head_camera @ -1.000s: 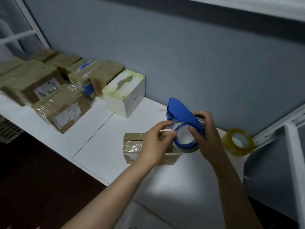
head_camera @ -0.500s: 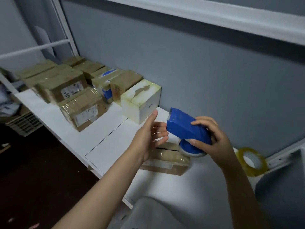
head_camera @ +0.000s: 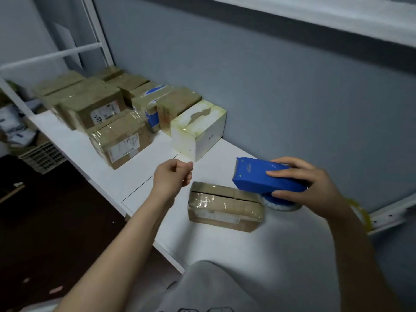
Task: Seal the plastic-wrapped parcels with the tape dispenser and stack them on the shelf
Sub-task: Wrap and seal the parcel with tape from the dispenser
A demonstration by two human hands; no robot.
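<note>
A small brown parcel (head_camera: 222, 207) wrapped in clear plastic lies on the white shelf (head_camera: 139, 176), in the middle of the view. My right hand (head_camera: 315, 190) grips the blue tape dispenser (head_camera: 258, 179) over the parcel's far right end, with the toothed edge pointing left. My left hand (head_camera: 173, 179) hovers just left of the parcel, apart from it. Its fingers are curled, thumb against forefinger, and I see nothing between them.
Several taped brown parcels (head_camera: 119, 143) and a white box (head_camera: 198, 129) stand along the shelf at the back left, against the grey wall. A yellowish tape roll (head_camera: 362, 216) lies behind my right wrist. A slatted crate (head_camera: 42, 156) sits lower left. Grey cloth (head_camera: 213, 289) covers the shelf's near edge.
My left hand let go of the dispenser, opened, then drew left and curled. My right hand tipped the dispenser down over the parcel's right end. The view swung left.
</note>
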